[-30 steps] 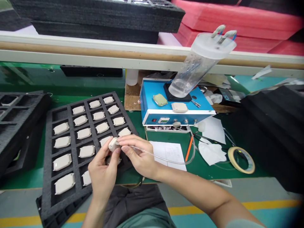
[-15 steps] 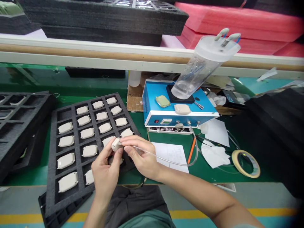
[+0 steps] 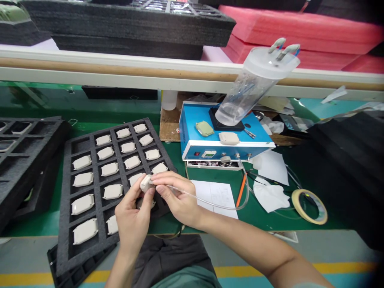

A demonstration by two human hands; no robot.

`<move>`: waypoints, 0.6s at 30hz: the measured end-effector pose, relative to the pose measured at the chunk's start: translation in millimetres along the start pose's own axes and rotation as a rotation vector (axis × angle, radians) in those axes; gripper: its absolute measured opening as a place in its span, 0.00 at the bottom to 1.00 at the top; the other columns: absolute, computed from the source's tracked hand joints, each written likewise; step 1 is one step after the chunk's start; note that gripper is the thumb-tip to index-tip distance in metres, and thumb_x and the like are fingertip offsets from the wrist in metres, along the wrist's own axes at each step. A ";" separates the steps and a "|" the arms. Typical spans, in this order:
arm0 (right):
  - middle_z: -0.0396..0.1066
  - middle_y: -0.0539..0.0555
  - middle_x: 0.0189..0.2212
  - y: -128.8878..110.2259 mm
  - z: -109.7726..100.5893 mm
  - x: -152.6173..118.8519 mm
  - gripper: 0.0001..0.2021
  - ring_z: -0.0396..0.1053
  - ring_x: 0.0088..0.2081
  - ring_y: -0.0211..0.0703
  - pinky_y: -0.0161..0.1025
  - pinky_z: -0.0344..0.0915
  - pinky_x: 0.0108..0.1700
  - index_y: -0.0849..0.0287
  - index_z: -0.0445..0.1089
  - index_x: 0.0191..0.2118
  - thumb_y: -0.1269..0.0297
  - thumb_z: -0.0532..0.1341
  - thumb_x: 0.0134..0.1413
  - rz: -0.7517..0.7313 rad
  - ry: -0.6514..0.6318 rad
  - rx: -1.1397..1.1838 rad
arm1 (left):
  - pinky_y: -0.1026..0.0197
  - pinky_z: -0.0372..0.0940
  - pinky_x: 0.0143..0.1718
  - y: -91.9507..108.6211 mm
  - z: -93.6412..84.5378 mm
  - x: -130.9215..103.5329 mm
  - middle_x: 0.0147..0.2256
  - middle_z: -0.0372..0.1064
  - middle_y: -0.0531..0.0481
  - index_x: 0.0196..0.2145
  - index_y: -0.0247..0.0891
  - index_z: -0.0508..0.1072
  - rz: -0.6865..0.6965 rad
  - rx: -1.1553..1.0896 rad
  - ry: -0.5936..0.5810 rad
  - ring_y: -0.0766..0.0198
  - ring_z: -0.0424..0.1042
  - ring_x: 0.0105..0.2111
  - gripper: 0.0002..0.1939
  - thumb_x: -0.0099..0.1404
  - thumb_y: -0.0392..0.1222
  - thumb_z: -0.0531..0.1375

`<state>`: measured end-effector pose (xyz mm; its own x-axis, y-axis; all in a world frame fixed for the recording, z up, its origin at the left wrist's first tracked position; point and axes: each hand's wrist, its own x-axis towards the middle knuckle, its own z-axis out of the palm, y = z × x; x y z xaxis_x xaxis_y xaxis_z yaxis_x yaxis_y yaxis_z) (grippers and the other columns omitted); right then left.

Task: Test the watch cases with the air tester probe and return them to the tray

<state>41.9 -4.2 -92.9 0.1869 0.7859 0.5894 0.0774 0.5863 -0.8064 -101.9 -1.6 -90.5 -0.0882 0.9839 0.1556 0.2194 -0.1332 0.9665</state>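
Between thumb and fingers, my left hand (image 3: 134, 210) grips a beige watch case (image 3: 146, 183), tilted up on edge. My right hand (image 3: 178, 198) pinches the end of a clear thin tube (image 3: 207, 203) against the side of that case; the exact contact point is hidden by the fingers. The tube loops back to the front of a blue machine (image 3: 195, 120). Below both hands lies a black foam tray (image 3: 64, 224) with several similar beige cases (image 3: 85, 231) in its compartments.
On the blue machine stand a clear cylinder (image 3: 249, 86), a green case (image 3: 204, 128) and a beige case (image 3: 229, 138). Right of my hands lie white paper (image 3: 214, 192), an orange stick (image 3: 241, 190) and a tape roll (image 3: 295, 200). Black foam trays (image 3: 27, 160) are stacked left.
Both hands hold nearly the same pose, the tube end staying at the case. The whole view has shifted very slightly.
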 end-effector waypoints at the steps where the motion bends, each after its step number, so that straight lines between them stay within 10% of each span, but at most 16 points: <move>1: 0.83 0.56 0.43 -0.1 0.0 0.1 0.07 0.81 0.48 0.45 0.44 0.79 0.54 0.54 0.81 0.45 0.69 0.65 0.68 -0.001 0.000 -0.002 | 0.57 0.77 0.52 0.1 -0.1 0.0 0.53 0.81 0.43 0.55 0.38 0.82 0.001 -0.002 0.000 0.53 0.82 0.48 0.26 0.64 0.53 0.72; 18: 0.84 0.56 0.43 -2.2 0.0 1.9 0.07 0.81 0.47 0.45 0.44 0.79 0.53 0.53 0.81 0.44 0.69 0.65 0.68 0.000 -0.001 -0.007 | 0.55 0.76 0.54 -0.9 -0.7 0.2 0.53 0.80 0.42 0.55 0.39 0.82 0.000 -0.012 -0.011 0.52 0.82 0.48 0.25 0.65 0.54 0.71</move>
<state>42.1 -4.1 -90.0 0.1856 0.7862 0.5895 0.0844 0.5849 -0.8067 -102.8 -1.4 -91.2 -0.0771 0.9852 0.1531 0.2072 -0.1344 0.9690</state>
